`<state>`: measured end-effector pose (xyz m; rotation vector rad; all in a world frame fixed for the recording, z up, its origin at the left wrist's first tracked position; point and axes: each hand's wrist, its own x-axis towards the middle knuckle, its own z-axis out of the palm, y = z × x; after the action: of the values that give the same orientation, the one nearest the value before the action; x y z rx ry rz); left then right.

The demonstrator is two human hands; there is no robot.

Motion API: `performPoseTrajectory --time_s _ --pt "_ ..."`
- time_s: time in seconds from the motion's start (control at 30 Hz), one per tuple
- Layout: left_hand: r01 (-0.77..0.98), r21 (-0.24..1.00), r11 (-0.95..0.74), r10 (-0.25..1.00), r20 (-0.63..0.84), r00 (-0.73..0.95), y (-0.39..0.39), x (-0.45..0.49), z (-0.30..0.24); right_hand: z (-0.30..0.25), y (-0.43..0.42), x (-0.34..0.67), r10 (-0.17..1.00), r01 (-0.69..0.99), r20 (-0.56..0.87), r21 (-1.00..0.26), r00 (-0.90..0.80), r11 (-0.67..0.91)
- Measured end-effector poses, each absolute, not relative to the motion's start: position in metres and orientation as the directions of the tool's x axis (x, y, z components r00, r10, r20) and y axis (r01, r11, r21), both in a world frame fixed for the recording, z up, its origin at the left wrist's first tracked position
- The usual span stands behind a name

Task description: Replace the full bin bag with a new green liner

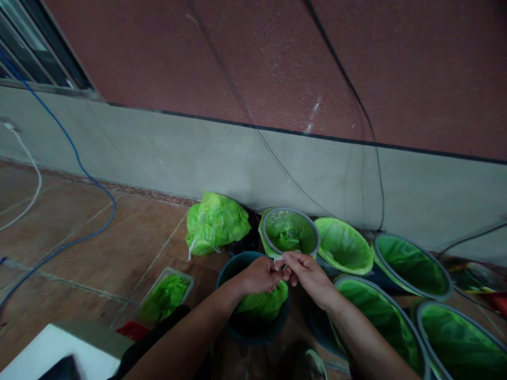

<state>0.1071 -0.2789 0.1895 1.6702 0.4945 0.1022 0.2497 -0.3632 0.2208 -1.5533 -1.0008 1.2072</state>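
Observation:
My left hand (260,275) and my right hand (307,270) meet above a dark blue bin (222,272). Both are closed, with fingertips pinching a white drawstring (279,262) between them. Below hangs the gathered top of a green plastic bag (263,306), partly inside the bin. My fingers hide where the string joins the bag. Just beyond my hands stands a grey-rimmed bin (317,232) with a green liner and some crumpled green plastic in it.
A tied, full green bag (217,224) leans near the wall. Several green-lined bins, such as one with a bright green rim (344,245), crowd the right. At left are a clear tub (168,295) of green bags, a white box (59,348) and a blue cable (79,158).

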Motion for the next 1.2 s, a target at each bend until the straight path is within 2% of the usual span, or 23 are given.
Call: performPoseTrajectory --time_s 0.17,0.27,0.33,0.53,0.63,0.77,0.9,1.07,1.2 --pt "0.277 0.960 0.036 0.486 -0.259 0.835 -0.278 0.108 0.184 0.217 -0.366 0.255 0.925 0.097 -0.325 -0.932 0.197 -0.348" --pt "0.250 0.954 0.162 0.550 -0.298 0.780 -0.277 0.110 0.182 0.206 -0.366 0.259 0.945 0.199 -0.300 -0.926 0.131 -0.321" --pt "0.255 0.938 0.236 0.605 -0.347 0.717 -0.276 0.112 0.181 0.198 -0.365 0.262 0.948 0.239 -0.285 -0.919 0.144 -0.313" --pt "0.182 0.912 0.368 0.700 -0.401 0.591 -0.267 0.111 0.178 0.192 -0.364 0.264 0.942 0.244 -0.287 -0.914 0.174 -0.324" --pt "0.160 0.942 0.294 0.708 -0.327 0.626 -0.265 0.109 0.178 0.193 -0.366 0.263 0.947 0.245 -0.297 -0.916 0.119 -0.318" --pt "0.170 0.985 -0.001 0.693 -0.122 0.710 -0.264 0.106 0.184 0.193 -0.367 0.264 0.943 0.254 -0.313 -0.909 0.111 -0.331" --pt "0.143 0.950 -0.279 0.668 0.084 0.740 -0.265 0.104 0.196 0.191 -0.366 0.268 0.949 0.302 -0.259 -0.903 0.180 -0.304" --pt "0.039 0.940 -0.340 0.632 0.198 0.750 -0.272 0.104 0.205 0.195 -0.364 0.268 0.937 0.312 -0.130 -0.920 0.325 -0.236" --pt "-0.019 0.964 -0.266 0.674 0.200 0.711 -0.283 0.108 0.204 0.206 -0.361 0.260 0.951 0.190 -0.122 -0.965 0.284 -0.181"
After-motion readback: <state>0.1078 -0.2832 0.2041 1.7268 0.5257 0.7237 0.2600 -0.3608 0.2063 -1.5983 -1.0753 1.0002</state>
